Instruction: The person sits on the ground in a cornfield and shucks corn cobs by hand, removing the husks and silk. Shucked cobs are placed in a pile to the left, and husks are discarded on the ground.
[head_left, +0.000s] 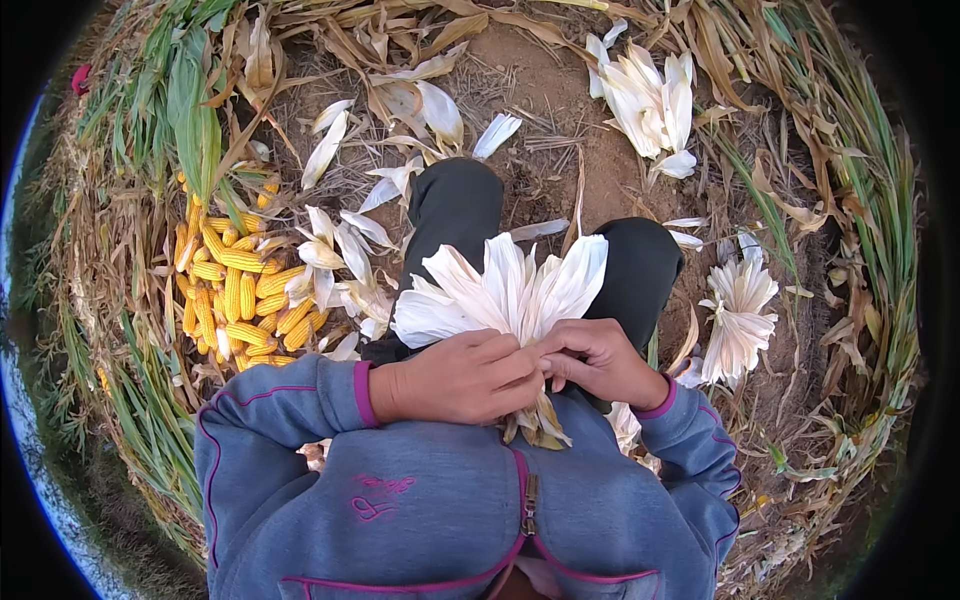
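A fanned bunch of pale dried corn husks (517, 289) spreads out over my lap, its stem ends gathered between my two hands. My left hand (469, 375) is closed around the base of the bunch. Thumb and forefinger of my right hand (592, 356) pinch at the same spot, meeting the left fingertips. Brownish husk tips (540, 427) poke out below the hands against my jacket. What exactly lies between the fingers is hidden.
Husked yellow corn cobs (240, 285) lie heaped on the left. Loose husks (352, 247) lie between that heap and my knee. Tied-looking husk bunches (649, 101) (739, 315) rest on the soil at right. Corn stalks (877, 225) ring the spot.
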